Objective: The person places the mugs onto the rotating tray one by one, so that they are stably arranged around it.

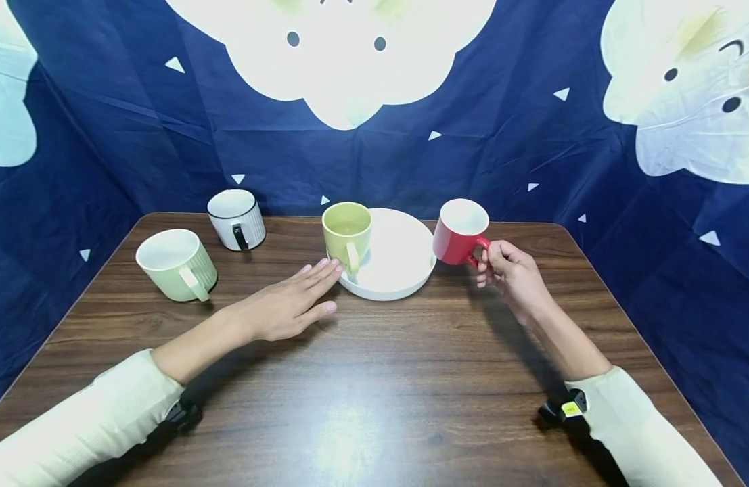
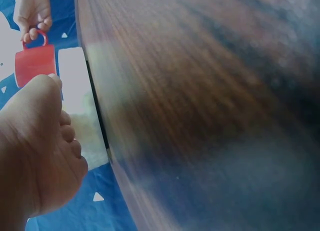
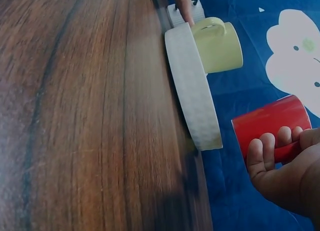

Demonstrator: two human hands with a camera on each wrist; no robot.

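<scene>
By its handle, my right hand (image 1: 515, 279) grips a red mug (image 1: 452, 245) with a white inside, held upright at the right side of a round white tray (image 1: 404, 260). The right wrist view shows the fingers curled through the handle of the red mug (image 3: 270, 126), which is raised off the table. On the tray's left part stands a yellow-green mug (image 1: 344, 233), its handle toward me. My left hand (image 1: 289, 301) lies palm down with straight fingers, fingertips at the tray's left rim close beside that mug; whether they touch it I cannot tell.
Left of the tray, a pale green ribbed mug (image 1: 194, 267) and a white ribbed mug (image 1: 252, 226) with a black handle stand on the wooden table (image 1: 411, 379). A dark blue cloth (image 1: 325, 162) with white cloud shapes hangs behind the table's far edge.
</scene>
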